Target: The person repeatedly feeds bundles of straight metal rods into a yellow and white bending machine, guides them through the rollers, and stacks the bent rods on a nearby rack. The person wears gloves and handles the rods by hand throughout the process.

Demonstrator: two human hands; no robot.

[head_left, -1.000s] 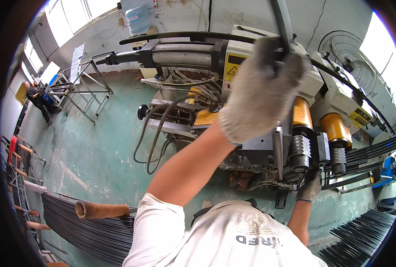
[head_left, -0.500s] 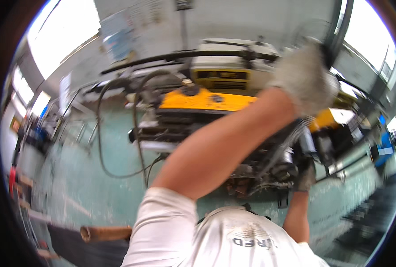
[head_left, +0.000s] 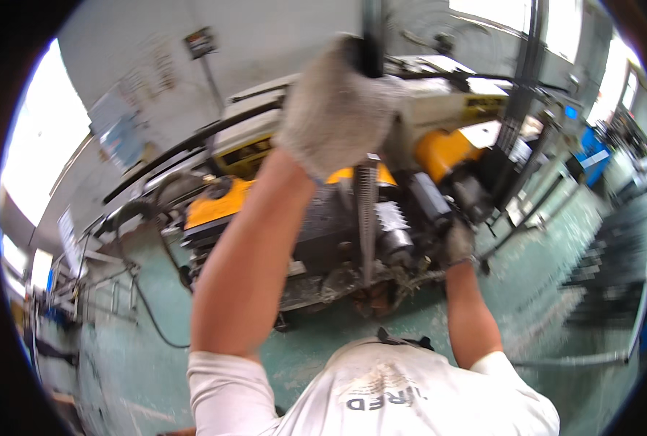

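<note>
Before the worker sprawls a big machine [head_left: 323,229], its white housing [head_left: 426,91] at the back. Over it a dark bar [head_left: 372,33] stands nearly upright, running out of sight above; held by what looks like one end, it could tip and knock the housing if the glove slipped. The left hand [head_left: 341,105] is raised high, fingers wrapped round the bar. The right hand [head_left: 460,243] reaches low, near a ridged roller [head_left: 394,225]; I can't tell its grip.
</note>
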